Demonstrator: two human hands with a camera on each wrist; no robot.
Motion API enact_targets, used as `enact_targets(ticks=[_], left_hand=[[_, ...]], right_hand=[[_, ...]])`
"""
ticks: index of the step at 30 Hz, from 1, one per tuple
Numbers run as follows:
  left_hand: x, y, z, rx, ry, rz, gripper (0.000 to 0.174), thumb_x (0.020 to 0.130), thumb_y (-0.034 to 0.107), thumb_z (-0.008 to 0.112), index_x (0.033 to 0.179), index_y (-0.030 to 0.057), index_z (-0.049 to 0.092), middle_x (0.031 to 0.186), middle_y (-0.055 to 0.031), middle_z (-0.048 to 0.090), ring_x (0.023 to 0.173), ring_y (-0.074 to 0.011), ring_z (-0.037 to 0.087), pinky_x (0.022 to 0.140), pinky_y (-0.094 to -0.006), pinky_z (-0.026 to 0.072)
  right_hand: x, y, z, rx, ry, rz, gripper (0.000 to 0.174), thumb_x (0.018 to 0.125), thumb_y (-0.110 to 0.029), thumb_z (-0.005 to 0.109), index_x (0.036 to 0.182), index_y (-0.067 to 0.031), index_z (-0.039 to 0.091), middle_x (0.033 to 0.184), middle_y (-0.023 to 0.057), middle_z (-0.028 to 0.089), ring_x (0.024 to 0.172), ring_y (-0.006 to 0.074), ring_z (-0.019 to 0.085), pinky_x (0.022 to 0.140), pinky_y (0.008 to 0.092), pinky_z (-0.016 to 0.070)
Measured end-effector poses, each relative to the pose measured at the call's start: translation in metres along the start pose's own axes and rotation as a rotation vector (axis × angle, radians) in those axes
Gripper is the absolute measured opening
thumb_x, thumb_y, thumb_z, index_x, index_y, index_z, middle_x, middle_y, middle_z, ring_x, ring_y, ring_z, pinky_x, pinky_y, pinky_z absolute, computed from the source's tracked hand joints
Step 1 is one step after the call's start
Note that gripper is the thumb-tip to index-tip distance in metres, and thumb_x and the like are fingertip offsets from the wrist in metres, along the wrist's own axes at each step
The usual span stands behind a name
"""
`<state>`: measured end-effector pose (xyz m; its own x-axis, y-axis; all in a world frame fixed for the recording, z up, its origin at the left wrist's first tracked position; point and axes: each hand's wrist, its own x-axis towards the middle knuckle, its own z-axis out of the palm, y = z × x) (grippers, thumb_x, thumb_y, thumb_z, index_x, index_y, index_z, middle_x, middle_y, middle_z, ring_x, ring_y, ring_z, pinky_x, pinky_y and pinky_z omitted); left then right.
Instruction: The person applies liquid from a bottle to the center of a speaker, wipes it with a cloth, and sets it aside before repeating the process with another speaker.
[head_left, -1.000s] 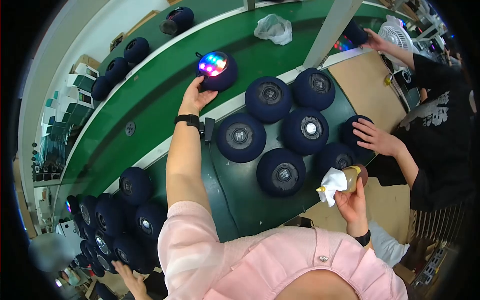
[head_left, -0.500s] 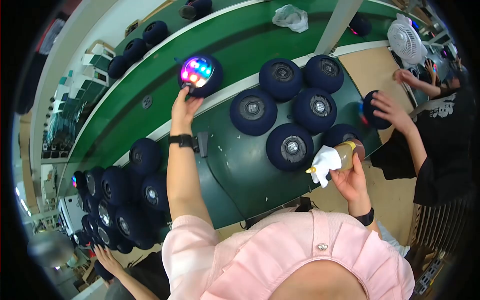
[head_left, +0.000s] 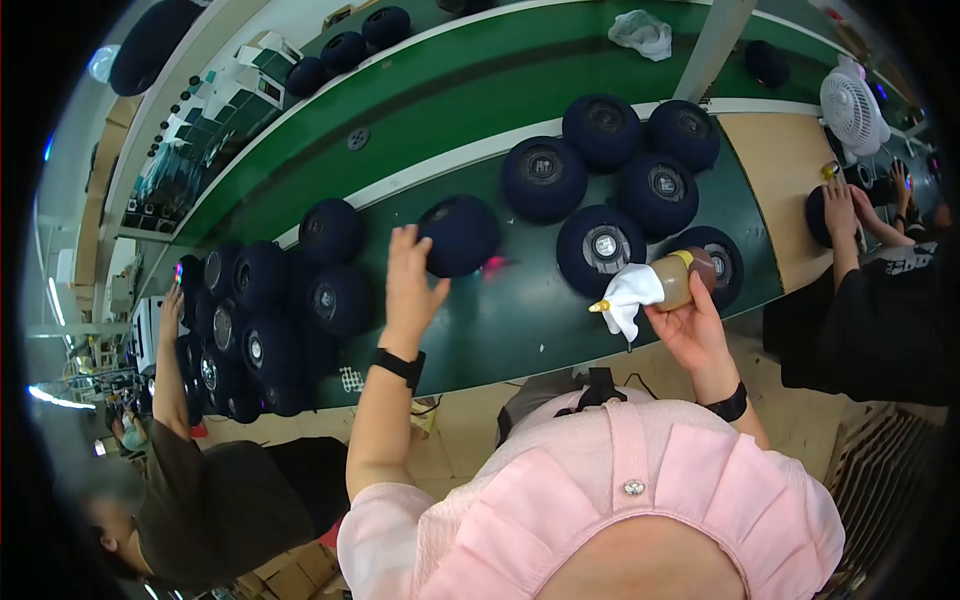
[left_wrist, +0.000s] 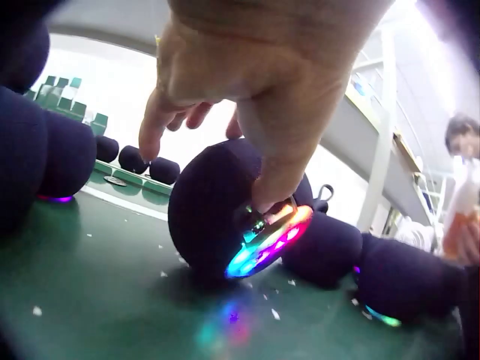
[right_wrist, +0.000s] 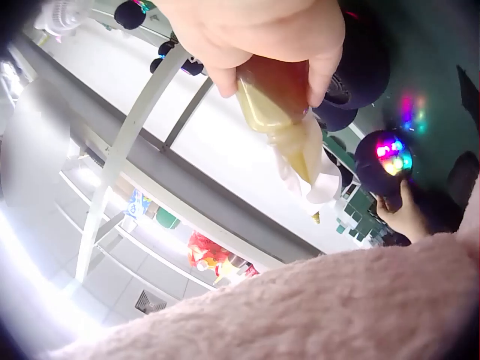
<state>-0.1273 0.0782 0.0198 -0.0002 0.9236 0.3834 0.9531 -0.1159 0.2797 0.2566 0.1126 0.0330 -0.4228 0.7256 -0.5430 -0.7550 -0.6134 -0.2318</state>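
A dark blue round speaker (head_left: 458,236), with a face glowing in several colours (left_wrist: 270,240), sits tilted close over the green bench. My left hand (head_left: 408,285) holds it from the side, thumb (left_wrist: 274,184) at the lit face and some fingers reaching past its top. In my right hand (head_left: 690,335) is a clear squeeze bottle (head_left: 675,285) of yellowish liquid with a yellow nozzle (head_left: 600,306). A white cloth (head_left: 632,295) is draped around the bottle's neck. Right of the left hand, a group of similar speakers (head_left: 543,180) stands with dark round bases facing up.
More speakers (head_left: 260,277) crowd the bench's left end, where another person's hand (head_left: 172,303) reaches in. Behind the bench runs a green belt (head_left: 480,80) with a plastic bag (head_left: 642,35) and an upright post (head_left: 715,50). At right, another person works near a cardboard sheet (head_left: 765,190).
My left hand has brought the lit speaker from the belt onto the bench side, turning its glowing face downward. The right hand keeps the bottle and cloth. The head view has shifted left.
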Motion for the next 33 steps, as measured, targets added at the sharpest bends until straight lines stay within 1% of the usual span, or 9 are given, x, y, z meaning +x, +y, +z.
enact_targets(ticks=[3,10,15,19,24,25,27,31,33], left_hand=[[-0.008,0.021,0.009,-0.045,-0.062,0.092,0.057,0.057,-0.005,0.066,0.110,0.0057,0.048,0.129,-0.0171,0.042,0.125,-0.0369,0.035,0.095,-0.0441,0.0375],[-0.054,0.050,0.012,-0.166,-0.136,-0.107,0.063,0.058,-0.005,0.064,0.117,0.0112,0.048,0.125,-0.0151,0.039,0.125,-0.0374,0.033,0.095,-0.0440,0.0393],[-0.046,0.050,0.005,-0.297,-0.031,-0.178,0.030,0.066,0.004,0.060,0.096,0.0054,0.058,0.114,-0.0155,0.047,0.103,-0.0345,0.049,0.084,-0.0397,0.0429],[-0.035,0.049,-0.013,-0.138,-0.101,-0.145,0.022,0.066,0.012,0.064,0.086,0.0053,0.059,0.098,-0.0111,0.054,0.096,-0.0295,0.053,0.077,-0.0376,0.0442],[-0.010,0.037,-0.010,0.035,-0.247,-0.328,0.019,0.065,0.020,0.070,0.072,0.0048,0.059,0.079,-0.0072,0.058,0.084,-0.0282,0.056,0.072,-0.0370,0.0448],[-0.003,0.032,-0.006,0.028,-0.257,-0.319,0.019,0.065,0.020,0.070,0.072,0.0048,0.059,0.079,-0.0072,0.058,0.084,-0.0282,0.056,0.072,-0.0370,0.0448],[0.012,0.019,0.007,-0.243,0.119,-0.077,0.012,0.069,0.014,0.067,0.073,0.0040,0.062,0.077,-0.0082,0.060,0.081,-0.0297,0.057,0.073,-0.0380,0.0455],[0.030,-0.009,0.014,-0.257,-0.193,0.181,0.014,0.072,0.009,0.063,0.085,0.0041,0.066,0.079,-0.0095,0.062,0.081,-0.0287,0.057,0.073,-0.0376,0.0471],[0.033,-0.015,0.014,-0.230,-0.214,0.248,0.014,0.072,0.009,0.062,0.084,0.0038,0.066,0.080,-0.0097,0.062,0.081,-0.0284,0.057,0.073,-0.0373,0.0474]], right_hand=[[-0.003,-0.001,0.007,0.028,0.009,-0.017,0.042,0.091,-0.032,0.051,0.123,-0.0059,0.043,0.123,0.0100,0.050,0.116,0.0237,0.047,0.100,0.0404,0.0382],[-0.002,-0.001,0.006,0.062,-0.168,0.031,0.044,0.089,-0.033,0.053,0.123,-0.0056,0.043,0.123,0.0100,0.049,0.116,0.0239,0.047,0.100,0.0407,0.0384],[0.002,0.014,0.020,0.058,-0.195,0.049,0.047,0.087,-0.032,0.057,0.124,-0.0055,0.042,0.124,0.0090,0.047,0.117,0.0235,0.044,0.102,0.0412,0.0376],[0.004,0.020,0.029,0.037,-0.231,0.041,0.048,0.087,-0.032,0.058,0.124,-0.0059,0.042,0.124,0.0092,0.047,0.118,0.0237,0.044,0.102,0.0414,0.0377],[0.008,0.033,0.045,-0.033,-0.201,0.004,0.045,0.088,-0.034,0.056,0.122,-0.0072,0.044,0.123,0.0083,0.050,0.116,0.0236,0.047,0.101,0.0399,0.0378],[0.010,0.037,0.046,-0.027,-0.191,-0.006,0.045,0.088,-0.034,0.056,0.122,-0.0072,0.044,0.123,0.0083,0.050,0.116,0.0236,0.047,0.101,0.0399,0.0378],[0.014,0.044,0.047,-0.044,-0.218,-0.043,0.045,0.088,-0.034,0.055,0.123,-0.0077,0.044,0.123,0.0080,0.050,0.116,0.0229,0.046,0.100,0.0393,0.0385],[0.021,0.062,0.046,-0.068,-0.182,-0.107,0.044,0.089,-0.035,0.054,0.123,-0.0084,0.044,0.123,0.0074,0.050,0.117,0.0220,0.046,0.099,0.0384,0.0387],[0.025,0.070,0.045,-0.058,-0.128,-0.145,0.045,0.089,-0.033,0.054,0.125,-0.0098,0.042,0.125,0.0069,0.048,0.118,0.0216,0.043,0.101,0.0401,0.0358]])
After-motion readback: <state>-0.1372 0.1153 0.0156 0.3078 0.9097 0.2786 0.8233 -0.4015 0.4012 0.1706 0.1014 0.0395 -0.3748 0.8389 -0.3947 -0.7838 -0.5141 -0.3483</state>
